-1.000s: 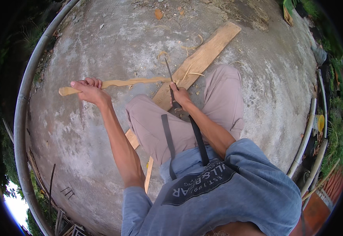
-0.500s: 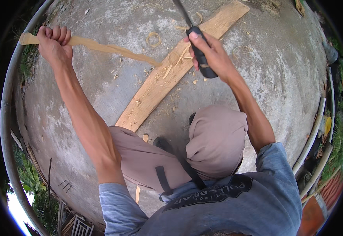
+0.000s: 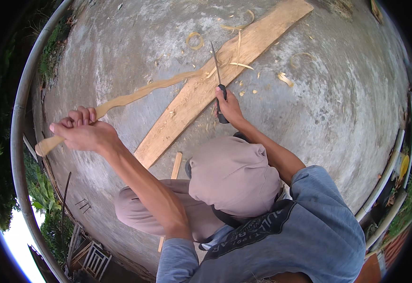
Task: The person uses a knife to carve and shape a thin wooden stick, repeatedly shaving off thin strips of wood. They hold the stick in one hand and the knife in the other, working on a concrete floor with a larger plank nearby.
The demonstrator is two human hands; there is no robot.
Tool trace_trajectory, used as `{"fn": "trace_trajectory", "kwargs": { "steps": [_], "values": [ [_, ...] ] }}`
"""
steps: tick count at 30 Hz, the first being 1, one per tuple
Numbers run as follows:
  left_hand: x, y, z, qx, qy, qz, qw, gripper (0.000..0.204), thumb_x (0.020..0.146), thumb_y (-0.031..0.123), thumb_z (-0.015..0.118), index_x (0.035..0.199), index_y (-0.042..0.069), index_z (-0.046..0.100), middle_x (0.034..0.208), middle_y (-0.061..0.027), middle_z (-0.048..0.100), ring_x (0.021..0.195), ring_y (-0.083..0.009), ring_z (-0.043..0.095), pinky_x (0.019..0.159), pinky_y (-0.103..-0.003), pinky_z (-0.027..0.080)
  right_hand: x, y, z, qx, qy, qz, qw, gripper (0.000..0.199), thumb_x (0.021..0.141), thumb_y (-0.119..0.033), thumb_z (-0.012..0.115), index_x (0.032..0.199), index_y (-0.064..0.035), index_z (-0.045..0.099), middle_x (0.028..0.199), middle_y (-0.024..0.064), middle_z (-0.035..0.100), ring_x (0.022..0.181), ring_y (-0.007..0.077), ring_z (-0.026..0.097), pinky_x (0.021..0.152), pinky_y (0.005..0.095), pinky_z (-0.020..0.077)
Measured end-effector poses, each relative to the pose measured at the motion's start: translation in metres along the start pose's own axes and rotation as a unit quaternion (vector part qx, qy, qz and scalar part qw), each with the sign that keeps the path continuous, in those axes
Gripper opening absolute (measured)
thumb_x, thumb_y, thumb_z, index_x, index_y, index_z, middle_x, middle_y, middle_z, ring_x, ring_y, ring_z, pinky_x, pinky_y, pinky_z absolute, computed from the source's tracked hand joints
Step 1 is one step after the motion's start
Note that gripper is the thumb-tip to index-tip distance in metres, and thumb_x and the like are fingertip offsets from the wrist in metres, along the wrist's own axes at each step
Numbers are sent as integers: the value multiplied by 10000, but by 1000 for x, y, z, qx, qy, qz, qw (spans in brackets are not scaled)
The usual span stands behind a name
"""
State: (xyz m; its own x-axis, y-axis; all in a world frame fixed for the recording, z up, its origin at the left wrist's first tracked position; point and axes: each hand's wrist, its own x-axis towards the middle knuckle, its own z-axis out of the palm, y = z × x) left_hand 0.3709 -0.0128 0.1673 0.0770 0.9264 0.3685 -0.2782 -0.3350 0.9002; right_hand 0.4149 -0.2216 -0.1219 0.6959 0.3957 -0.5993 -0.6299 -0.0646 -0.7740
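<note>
My left hand point(image 3: 87, 133) is wrapped round a long, wavy wooden stick point(image 3: 142, 92) near its thicker end, off to the left. The stick's far end lies on a wide wooden plank point(image 3: 166, 125) that runs diagonally over the ground. In my right hand point(image 3: 230, 109) is the black handle of a long-bladed knife point(image 3: 217, 65). Its dark blade points away from me above the plank, close to the stick's far end. Whether the blade touches the wood I cannot tell. Thin wood shavings point(image 3: 238, 47) lie across the plank there.
Curled shavings point(image 3: 195, 41) and chips are scattered on the rough concrete ground point(image 3: 333, 108). A thin wooden strip point(image 3: 176, 165) lies beside my knees. Bamboo poles point(image 3: 19, 118) edge the ground at left and right, with plants beyond. A small slatted wooden piece point(image 3: 96, 261) stands at lower left.
My left hand has come down and nearer with the stick. My right hand has lowered the knife toward the plank and moved slightly left. A shaving now lies on the concrete right of the plank.
</note>
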Motion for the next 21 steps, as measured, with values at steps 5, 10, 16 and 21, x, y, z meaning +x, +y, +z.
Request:
{"fn": "trace_trajectory", "kwargs": {
  "steps": [5, 10, 16, 21],
  "values": [
    [-55, 18, -29, -21, 63, 19, 998, 537, 1090, 422, 493, 707, 181, 205, 570, 30, 179, 518, -113, 155, 476, -291, 132, -28, -29, 24, -129, -95, -34, 986, 558, 1046, -541, 563, 980, 12, 605, 675, 92, 609, 528, 192, 633, 513, 349, 513],
    [-65, 17, -32, -49, 63, 30, 996, 556, 1081, 401, 510, 699, 185, 169, 559, 35, 131, 515, -115, 104, 476, -300, 115, -67, -64, 41, -246, -232, -327, 882, 513, 1043, -496, 584, 981, 12, 624, 656, 96, 608, 504, 202, 617, 485, 371, 492],
    [-48, 10, -39, -77, 68, 18, 995, 543, 1071, 358, 502, 685, 184, 162, 548, 41, 137, 505, -104, 108, 469, -300, 113, -53, -66, 27, -241, -189, -135, 942, 497, 1040, -468, 606, 967, 23, 620, 644, 194, 603, 595, 364, 640, 578, 505, 474],
    [-52, 8, -35, -71, 75, 23, 994, 536, 1064, 332, 506, 681, 187, 159, 544, 47, 147, 497, -101, 115, 464, -297, 115, -62, -41, 37, -293, -159, -248, 910, 519, 1038, -493, 599, 977, 22, 618, 645, 204, 606, 612, 381, 649, 590, 515, 477]
  ]
}}
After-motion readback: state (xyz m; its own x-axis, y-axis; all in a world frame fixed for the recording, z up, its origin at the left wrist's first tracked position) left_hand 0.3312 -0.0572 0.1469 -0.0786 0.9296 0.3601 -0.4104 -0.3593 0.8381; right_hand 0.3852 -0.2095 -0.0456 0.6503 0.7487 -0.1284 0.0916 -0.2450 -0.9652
